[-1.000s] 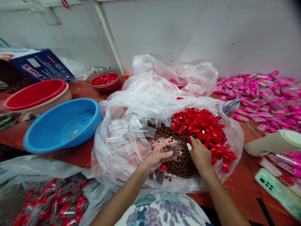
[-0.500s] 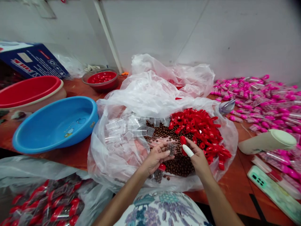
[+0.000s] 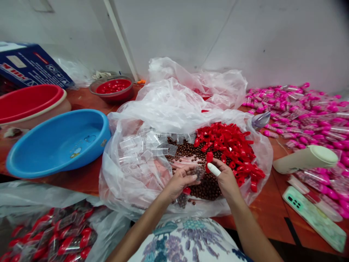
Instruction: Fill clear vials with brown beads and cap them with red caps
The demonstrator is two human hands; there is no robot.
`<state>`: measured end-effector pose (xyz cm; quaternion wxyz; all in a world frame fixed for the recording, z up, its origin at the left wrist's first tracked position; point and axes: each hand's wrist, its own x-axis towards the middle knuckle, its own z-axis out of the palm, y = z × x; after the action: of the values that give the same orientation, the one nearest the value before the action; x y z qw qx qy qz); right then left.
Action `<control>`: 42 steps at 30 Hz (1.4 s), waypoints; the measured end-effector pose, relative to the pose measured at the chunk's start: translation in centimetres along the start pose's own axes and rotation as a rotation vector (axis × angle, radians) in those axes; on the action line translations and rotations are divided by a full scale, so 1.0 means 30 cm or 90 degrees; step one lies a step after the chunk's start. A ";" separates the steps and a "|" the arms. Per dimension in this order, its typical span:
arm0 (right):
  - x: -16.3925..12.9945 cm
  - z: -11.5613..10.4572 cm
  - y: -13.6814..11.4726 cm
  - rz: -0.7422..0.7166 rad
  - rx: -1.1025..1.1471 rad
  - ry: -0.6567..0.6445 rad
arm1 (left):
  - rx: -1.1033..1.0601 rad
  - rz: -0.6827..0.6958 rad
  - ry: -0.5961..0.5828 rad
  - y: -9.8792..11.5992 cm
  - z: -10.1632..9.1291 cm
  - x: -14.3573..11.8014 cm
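Observation:
My left hand [image 3: 177, 183] is closed around a small clear plastic tube [image 3: 200, 173] that looks filled with brown balls. Between the fingers of my right hand [image 3: 225, 176] is a red plastic cap [image 3: 209, 157], just right of the tube and apart from it. A white cover wraps the thumb of that hand. Under both hands lie loose brown balls [image 3: 208, 191] on a spread clear plastic bag [image 3: 114, 182]. A heap of red caps [image 3: 229, 140] is on the right, and empty clear tubes [image 3: 148, 143] lie on the left.
A blue basin [image 3: 35, 145] and a red basin [image 3: 29, 102] stand left. Filled red-capped tubes [image 3: 72, 245] fill a bag at lower left. To the right are pink-capped tubes [image 3: 302, 112], a pale cylinder [image 3: 302, 160] and a phone [image 3: 313, 218].
The whole view has shifted slightly, so things sit a little further left and higher. The red cap in my right hand is tilted a bit differently; both hands keep their holds.

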<state>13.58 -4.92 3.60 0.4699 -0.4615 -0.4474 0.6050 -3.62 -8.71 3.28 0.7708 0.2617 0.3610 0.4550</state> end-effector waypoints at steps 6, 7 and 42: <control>0.007 -0.008 0.017 0.037 -0.008 -0.013 | 0.058 -0.006 0.025 0.007 0.005 -0.019; 0.004 -0.009 0.016 0.038 -0.019 -0.024 | 0.060 -0.005 0.030 0.008 0.009 -0.024; -0.119 0.019 0.053 -0.168 -0.317 0.007 | 0.026 0.007 0.082 -0.009 0.051 -0.037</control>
<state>13.27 -8.73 2.65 0.4191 -0.5035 -0.6363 0.4074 -2.62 -9.93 4.36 0.7378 0.2496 0.4176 0.4679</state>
